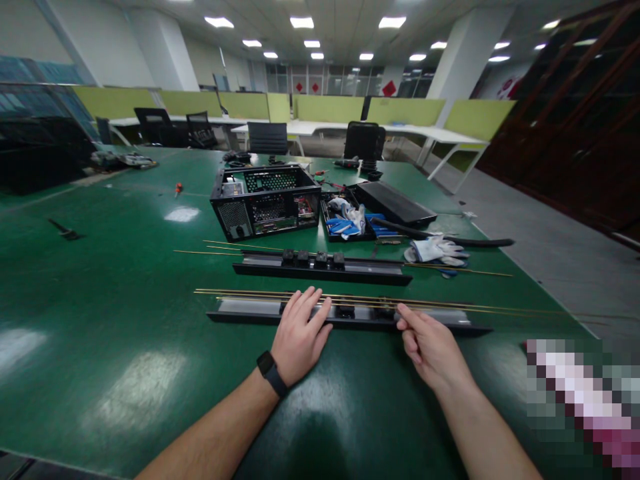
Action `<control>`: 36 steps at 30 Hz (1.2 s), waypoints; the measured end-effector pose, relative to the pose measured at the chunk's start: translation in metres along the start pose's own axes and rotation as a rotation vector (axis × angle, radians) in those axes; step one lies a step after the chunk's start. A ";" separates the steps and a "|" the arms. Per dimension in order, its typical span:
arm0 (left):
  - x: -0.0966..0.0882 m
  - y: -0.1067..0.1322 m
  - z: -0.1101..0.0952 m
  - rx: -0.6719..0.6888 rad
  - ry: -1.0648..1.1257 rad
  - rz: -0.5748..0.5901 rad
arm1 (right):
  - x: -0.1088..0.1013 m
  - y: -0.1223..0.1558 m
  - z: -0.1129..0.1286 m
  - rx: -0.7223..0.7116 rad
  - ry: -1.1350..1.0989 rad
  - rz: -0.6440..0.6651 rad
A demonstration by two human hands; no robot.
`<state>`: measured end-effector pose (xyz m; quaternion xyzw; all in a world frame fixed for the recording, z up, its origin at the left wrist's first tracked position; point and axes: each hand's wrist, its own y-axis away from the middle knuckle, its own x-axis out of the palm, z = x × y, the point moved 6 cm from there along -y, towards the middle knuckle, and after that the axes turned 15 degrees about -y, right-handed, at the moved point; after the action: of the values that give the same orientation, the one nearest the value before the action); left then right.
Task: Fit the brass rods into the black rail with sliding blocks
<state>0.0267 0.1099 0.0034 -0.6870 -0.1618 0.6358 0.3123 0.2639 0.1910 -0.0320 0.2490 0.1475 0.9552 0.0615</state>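
A long black power-strip rail (250,312) lies across the green table (100,300) close to me, with thin brass rods (240,293) along its far edge. My left hand (299,337), with a black watch at the wrist, lies flat on the rail with fingers stretched out over the rods. My right hand (430,348) has its fingers curled, pinching at the rail's near edge beside the black socket modules (383,311). What the fingertips grip is too small to make out. A second black rail (323,267) with several socket modules lies just beyond.
An open black computer case (265,200) stands behind the rails. To its right are a tray with blue-white gloves (347,219), a flat black panel (395,203), a black hose (450,237) and white gloves (435,250). Office chairs and desks stand far back. The table's right edge drops to grey floor.
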 end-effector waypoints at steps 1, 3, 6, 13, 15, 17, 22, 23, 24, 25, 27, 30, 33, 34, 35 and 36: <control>0.000 0.000 0.000 -0.002 0.002 0.001 | 0.000 0.000 0.000 0.003 -0.001 0.003; 0.000 0.000 0.000 -0.004 0.003 0.005 | -0.001 0.000 0.001 -0.002 -0.008 0.003; 0.000 0.000 0.000 -0.001 -0.001 0.011 | -0.003 -0.001 0.004 -0.023 -0.039 -0.017; 0.002 0.002 0.001 0.002 -0.001 0.005 | -0.005 0.000 0.006 -0.001 -0.044 -0.044; 0.003 0.002 0.001 0.001 -0.002 0.008 | -0.005 0.000 0.007 -0.010 -0.030 -0.054; 0.003 0.002 0.001 0.002 -0.003 0.012 | -0.004 0.000 0.007 -0.021 -0.014 -0.052; 0.001 0.001 0.000 0.000 -0.001 0.012 | -0.003 -0.002 0.003 -0.024 0.024 -0.024; 0.001 0.000 0.000 -0.001 0.001 0.009 | -0.003 -0.002 0.002 -0.019 0.026 -0.023; 0.000 0.000 0.000 -0.001 0.003 0.005 | -0.004 -0.003 0.002 -0.013 0.025 -0.021; 0.000 0.000 0.000 -0.001 0.003 0.003 | -0.004 -0.002 0.001 -0.007 0.021 -0.018; 0.000 0.000 0.000 0.001 0.000 0.001 | -0.004 -0.002 0.001 -0.002 0.010 -0.014; 0.000 -0.001 0.000 0.004 -0.006 0.008 | -0.005 -0.002 0.003 -0.014 -0.022 -0.023; 0.001 0.000 0.000 0.007 -0.011 0.012 | -0.006 -0.002 0.005 -0.025 -0.058 -0.045; 0.001 0.000 0.000 0.007 -0.013 0.012 | -0.007 -0.002 0.006 -0.028 -0.067 -0.052; 0.001 0.000 0.001 0.008 -0.014 0.011 | -0.007 -0.002 0.007 -0.031 -0.076 -0.059; 0.001 0.001 0.001 0.008 -0.015 0.010 | -0.008 -0.002 0.008 -0.036 -0.082 -0.066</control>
<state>0.0261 0.1102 0.0021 -0.6819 -0.1584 0.6430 0.3107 0.2744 0.1936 -0.0298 0.2818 0.1357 0.9442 0.1036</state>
